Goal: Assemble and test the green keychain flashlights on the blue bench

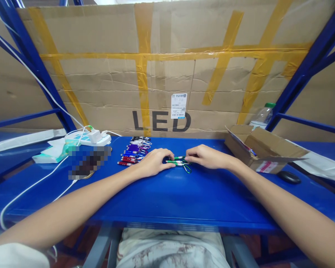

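At the far left corner of the blue table (184, 197), a white cable (30, 188) trails from the power strip (86, 138) over the near edge. Your forearm lies close to it, and a snag could drag the strip. Just right of that, toward the far edge, rows of keychain torches (132, 150) lie sorted by colour. Your left hand (153, 162) rests right beside them, so a careless sweep of the wrist could scatter the rows. Its fingers curl onto one end of the green torches (178, 161), which lie flat near the middle of the far edge. Whether they pinch or merely press cannot be told. Your right hand (205, 156) closes narrowly on the other end. The round bodies may roll if either hand lets go, and the loose clips could tangle. An open cardboard box (262, 149) sits at the far right, with a mouse (289, 177) near the right edge.
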The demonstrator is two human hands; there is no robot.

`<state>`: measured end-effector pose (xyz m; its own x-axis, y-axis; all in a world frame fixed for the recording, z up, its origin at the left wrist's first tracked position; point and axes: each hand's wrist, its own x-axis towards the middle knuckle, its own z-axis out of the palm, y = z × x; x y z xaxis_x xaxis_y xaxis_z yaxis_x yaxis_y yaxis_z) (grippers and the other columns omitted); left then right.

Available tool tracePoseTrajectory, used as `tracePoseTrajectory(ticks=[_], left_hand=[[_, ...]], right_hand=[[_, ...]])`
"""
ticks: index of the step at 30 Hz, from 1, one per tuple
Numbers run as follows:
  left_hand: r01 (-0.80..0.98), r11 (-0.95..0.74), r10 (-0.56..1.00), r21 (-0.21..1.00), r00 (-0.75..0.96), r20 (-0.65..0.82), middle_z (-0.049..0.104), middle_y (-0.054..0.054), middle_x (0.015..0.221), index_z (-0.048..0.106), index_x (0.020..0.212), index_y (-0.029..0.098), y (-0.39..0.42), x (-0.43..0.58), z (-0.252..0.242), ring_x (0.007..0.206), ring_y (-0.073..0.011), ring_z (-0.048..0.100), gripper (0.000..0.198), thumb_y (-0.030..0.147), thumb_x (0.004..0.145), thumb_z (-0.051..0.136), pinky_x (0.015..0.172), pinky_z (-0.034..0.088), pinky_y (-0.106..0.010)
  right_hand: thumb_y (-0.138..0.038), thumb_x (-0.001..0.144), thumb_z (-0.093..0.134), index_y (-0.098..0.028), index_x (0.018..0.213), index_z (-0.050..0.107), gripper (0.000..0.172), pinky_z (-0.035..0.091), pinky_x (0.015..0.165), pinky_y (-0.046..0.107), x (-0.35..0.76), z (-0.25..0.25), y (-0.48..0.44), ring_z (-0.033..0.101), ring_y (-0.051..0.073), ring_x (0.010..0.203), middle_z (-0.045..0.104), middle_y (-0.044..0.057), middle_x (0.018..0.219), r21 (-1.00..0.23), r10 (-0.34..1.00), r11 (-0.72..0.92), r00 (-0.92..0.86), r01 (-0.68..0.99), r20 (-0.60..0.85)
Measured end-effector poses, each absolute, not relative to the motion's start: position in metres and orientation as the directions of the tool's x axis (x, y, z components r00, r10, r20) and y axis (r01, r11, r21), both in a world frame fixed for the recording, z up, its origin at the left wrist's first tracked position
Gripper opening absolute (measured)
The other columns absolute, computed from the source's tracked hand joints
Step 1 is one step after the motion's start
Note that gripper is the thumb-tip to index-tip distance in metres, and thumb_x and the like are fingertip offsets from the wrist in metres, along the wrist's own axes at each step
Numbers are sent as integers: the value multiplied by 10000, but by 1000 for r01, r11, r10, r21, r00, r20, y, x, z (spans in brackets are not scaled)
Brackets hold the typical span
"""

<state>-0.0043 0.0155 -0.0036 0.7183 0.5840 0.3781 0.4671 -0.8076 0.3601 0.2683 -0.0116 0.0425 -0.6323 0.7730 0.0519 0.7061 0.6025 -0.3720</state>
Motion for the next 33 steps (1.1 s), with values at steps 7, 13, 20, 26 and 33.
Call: tracePoseTrajectory(ticks=[7,13,20,26,33], left_hand=[[503,-797,602,334,709,368,778,-39,1108,725,1081,230,15,-5,-1,1027,-250,690,214,396,957,777,941,491,-373],[516,-794,607,322,697,382,754,-45,1080,713,1093,232,14,-8,1,999,-246,668,259,425,940,792,876,496,-356],[456,-819,568,347,728,385,735,-57,1178,687,1200,238,16,-10,-1,1091,-252,681,285,384,967,762,948,517,-372],[458,-808,582,372,720,377,730,-63,1177,696,1201,224,15,-10,3,1089,-255,676,322,381,939,798,956,515,-372],[466,-800,589,378,729,348,722,-76,1143,730,1200,219,12,-12,8,1084,-264,674,275,375,974,740,945,512,-375]], right_hand=[[-407,974,659,-192,1019,660,219,379,691,300,269,38,-9,561,188,750,675,44,894,-279,819,567,-566,775,94],[-412,1021,603,-200,1004,665,221,403,706,317,268,36,-9,598,207,773,707,64,914,-304,819,558,-572,772,51],[-635,994,630,-208,1252,674,501,460,940,403,259,31,-14,591,297,1069,650,120,1160,-292,754,652,-639,699,153],[-503,1046,591,-185,1194,676,361,460,980,438,252,23,-13,576,309,1097,627,129,1151,-289,730,675,-671,679,130],[-441,1052,581,-195,1198,640,292,469,991,446,252,21,-14,578,308,1111,628,138,1195,-287,725,685,-667,670,174]])
